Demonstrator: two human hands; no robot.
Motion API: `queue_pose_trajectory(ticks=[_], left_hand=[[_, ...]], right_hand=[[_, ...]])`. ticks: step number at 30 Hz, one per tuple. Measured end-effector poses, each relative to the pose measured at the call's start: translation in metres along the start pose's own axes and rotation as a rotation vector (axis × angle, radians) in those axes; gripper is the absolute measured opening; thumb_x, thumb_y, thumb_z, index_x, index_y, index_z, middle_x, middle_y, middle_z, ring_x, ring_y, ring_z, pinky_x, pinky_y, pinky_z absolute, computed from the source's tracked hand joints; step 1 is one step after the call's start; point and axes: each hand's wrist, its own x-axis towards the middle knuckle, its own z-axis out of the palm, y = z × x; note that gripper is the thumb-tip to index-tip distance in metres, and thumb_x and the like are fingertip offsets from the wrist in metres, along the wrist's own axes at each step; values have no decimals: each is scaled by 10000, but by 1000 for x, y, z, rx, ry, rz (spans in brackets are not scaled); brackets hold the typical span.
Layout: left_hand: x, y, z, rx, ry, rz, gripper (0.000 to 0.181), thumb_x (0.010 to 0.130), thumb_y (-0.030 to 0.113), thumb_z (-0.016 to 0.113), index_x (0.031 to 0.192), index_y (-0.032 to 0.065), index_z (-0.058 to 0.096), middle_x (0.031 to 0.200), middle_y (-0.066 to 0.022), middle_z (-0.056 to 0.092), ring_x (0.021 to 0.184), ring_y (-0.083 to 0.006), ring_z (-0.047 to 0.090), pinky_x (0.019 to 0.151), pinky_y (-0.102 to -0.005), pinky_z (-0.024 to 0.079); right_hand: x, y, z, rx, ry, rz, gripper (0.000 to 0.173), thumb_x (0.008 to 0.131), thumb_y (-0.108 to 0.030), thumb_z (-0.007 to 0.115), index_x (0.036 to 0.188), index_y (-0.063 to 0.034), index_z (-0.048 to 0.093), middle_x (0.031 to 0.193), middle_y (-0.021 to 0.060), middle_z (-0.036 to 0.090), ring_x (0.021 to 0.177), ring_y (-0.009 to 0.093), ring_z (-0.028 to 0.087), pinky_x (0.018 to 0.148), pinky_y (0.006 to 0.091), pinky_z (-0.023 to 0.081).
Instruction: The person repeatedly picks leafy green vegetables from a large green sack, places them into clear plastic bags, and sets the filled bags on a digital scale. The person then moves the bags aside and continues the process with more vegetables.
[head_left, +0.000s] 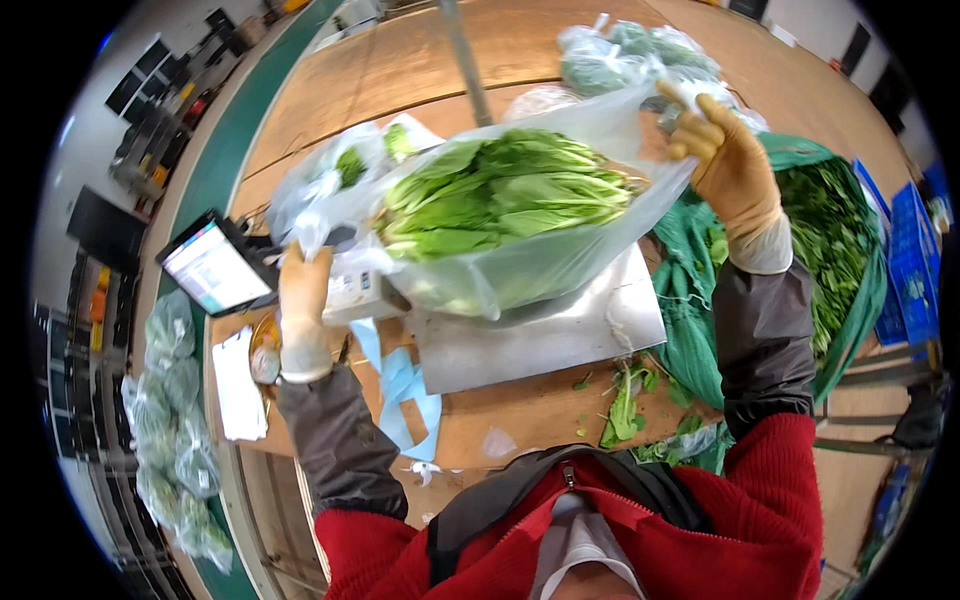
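Note:
A clear plastic bag (517, 289) filled with leafy green vegetables (517, 187) is stretched between my gloved hands. My left hand (305, 289) grips its gathered left end. At the upper right, my right hand (712, 142) pinches the bag's other end between bent fingers. Beneath the bag is a flat metal plate (540, 352), partly covered by it. Close by my left hand stands a pale box-shaped device (364, 294), its top partly hidden. Another clear bag (315, 180) with some greens lies behind my left hand.
Right of the plate, a green mesh sack (686, 300) holds loose greens (817, 247). Blue crates (911, 262) stand beyond. On the left are a lit screen (217, 266), papers (240, 382) and bagged greens (176, 420) on a green conveyor belt (199, 172). A metal post (465, 64) rises behind.

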Motion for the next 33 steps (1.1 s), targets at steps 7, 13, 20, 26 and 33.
queue_pose_trajectory(ticks=[7, 13, 20, 26, 33], left_hand=[[30, 113, -57, -1311, -520, 569, 291, 840, 182, 545, 995, -57, 605, 1075, -193, 625, 950, -272, 582, 864, -335, 439], [2, 163, -31, -1497, -459, 621, 475, 916, 141, 440, 1283, -156, 388, 1312, -269, 459, 1195, -337, 480, 1040, -375, 354], [-11, 165, 17, -240, -377, 1190, 361, 913, 187, 505, 1194, -40, 503, 1146, -104, 602, 1032, -212, 588, 882, -325, 448], [-3, 153, 23, -526, -788, 865, 400, 877, 257, 543, 1138, -45, 508, 1092, -144, 573, 997, -221, 572, 863, -333, 445], [3, 112, 23, -384, -645, 869, 349, 852, 290, 594, 993, -26, 549, 936, -118, 577, 881, -186, 568, 771, -315, 451]], right_hand=[[37, -99, 20, -219, -8, -341, 185, 930, -97, 514, 1023, 62, 530, 823, 37, 524, 571, 70, 430, 644, 216, 445], [46, -94, 101, -384, 71, -110, 235, 944, -188, 504, 1037, 5, 598, 699, 18, 626, 537, 76, 579, 492, 201, 493], [55, 110, 171, -571, 24, 121, 461, 918, -393, 509, 1170, -7, 539, 899, 101, 650, 649, 140, 610, 517, 216, 472], [32, 124, 159, -766, 39, 100, 585, 924, -499, 426, 1219, 0, 507, 964, 118, 636, 700, 164, 613, 519, 224, 438], [43, 138, 130, -939, -73, 124, 700, 922, -587, 373, 1287, 5, 452, 1025, 126, 623, 760, 189, 611, 569, 246, 412]])
